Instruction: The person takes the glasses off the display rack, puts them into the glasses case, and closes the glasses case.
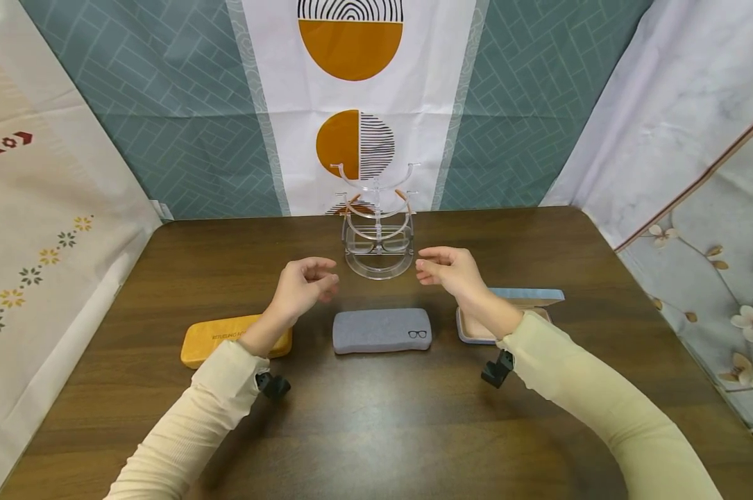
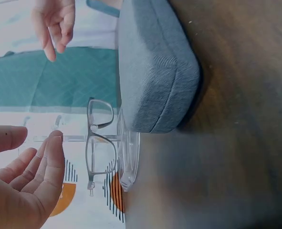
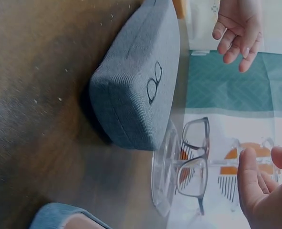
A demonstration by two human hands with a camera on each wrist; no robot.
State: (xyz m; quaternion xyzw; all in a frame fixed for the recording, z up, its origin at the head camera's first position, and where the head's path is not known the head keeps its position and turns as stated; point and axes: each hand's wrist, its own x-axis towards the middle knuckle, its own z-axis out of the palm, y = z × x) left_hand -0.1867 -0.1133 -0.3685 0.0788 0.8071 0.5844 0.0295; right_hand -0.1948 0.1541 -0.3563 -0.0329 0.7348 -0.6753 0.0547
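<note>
A: Where are the hands?
B: Both hover above the dark wooden table (image 1: 376, 430). The left hand (image 1: 302, 286) is at about 9 o'clock from the clear acrylic glasses stand (image 1: 379, 229), the right hand (image 1: 452, 272) at about 3 o'clock from it.

A: Do they hold anything?
B: No. Each hand has its fingers loosely curled with the thumb apart from them, and nothing lies between. In the left wrist view the left fingertips (image 2: 52, 143) sit near the stand's crossbar, apart from it as far as I can tell.

A: And the glasses?
B: A grey-framed pair of glasses (image 1: 378, 244) rests on the stand's lowest tier, lenses facing the person. An orange-armed pair (image 1: 376, 203) sits on a tier above.

A: What lies in front?
B: At 6 o'clock from the stand, a shut grey fabric glasses case (image 1: 382, 330) with a small spectacles emblem. At 9 o'clock from that case, an orange case (image 1: 207, 340), partly under the left wrist. At 3 o'clock, an open blue case (image 1: 526, 297) with a pale lining, behind the right forearm
</note>
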